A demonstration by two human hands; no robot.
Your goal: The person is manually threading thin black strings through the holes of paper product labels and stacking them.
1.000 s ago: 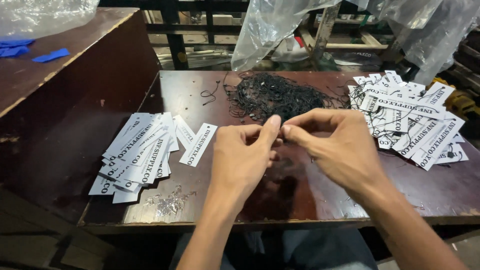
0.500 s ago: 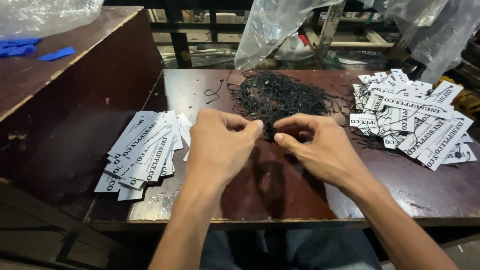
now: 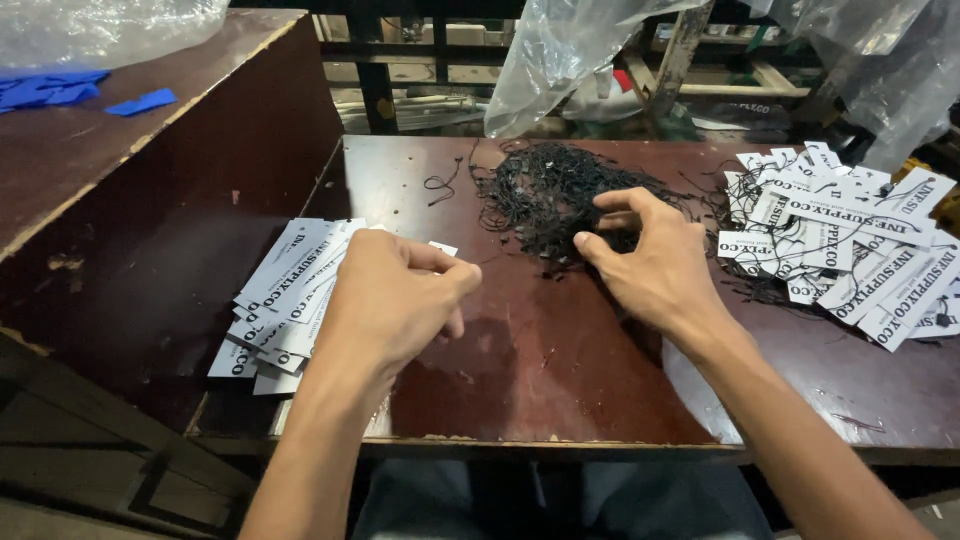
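Right hand (image 3: 655, 265) is reaching into the black strings (image 3: 550, 195) mid-table, thumb and fingers half-open, pinching at the pile's edge. Left hand (image 3: 395, 305) is curled loosely over the tags (image 3: 285, 295) on the left; can't tell if it's holding one. More tags (image 3: 860, 250) are sitting far right.

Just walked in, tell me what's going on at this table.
A person sits at a dark red-brown table, working with paper tags and black strings. The right hand reaches into the tangled pile of black strings at the middle of the table, thumb and forefinger apart at its edge. The left hand is curled, fingertips pinched, just beside the stack of white tags on the left. A second, looser heap of white tags with strings lies on the right.
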